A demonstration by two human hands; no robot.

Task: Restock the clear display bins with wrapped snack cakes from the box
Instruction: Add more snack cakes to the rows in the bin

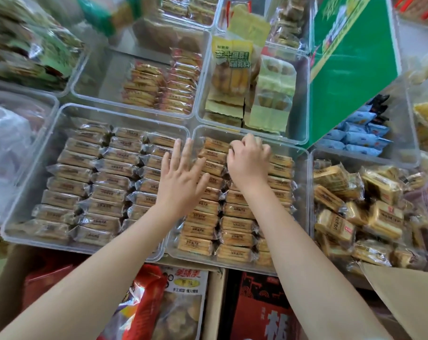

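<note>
Straight ahead of you, two clear bins sit side by side, both packed with rows of wrapped snack cakes. Your right hand [248, 161] is at about 1 o'clock, over the far end of the right bin [303, 168], fingers curled down around a snack cake [235, 144] in the back row, tucking or seating it. Your left hand [181, 177] is at 12 o'clock, flat and spread, fingers straight, hovering or resting across the seam where the left bin [61, 111] meets the right one; it holds nothing.

Both forearms reach forward and slightly inward, palms down.

The cakes look light and soft inside thin, crinkly film that is likely slippery. You would do best to pinch each one across its short sides, at the middle, and press gently, since squeezing could crush it.

Below you at 6 o'clock are cardboard boxes [215, 303] holding red packaged goods. Other bins of snacks surround these two.
</note>
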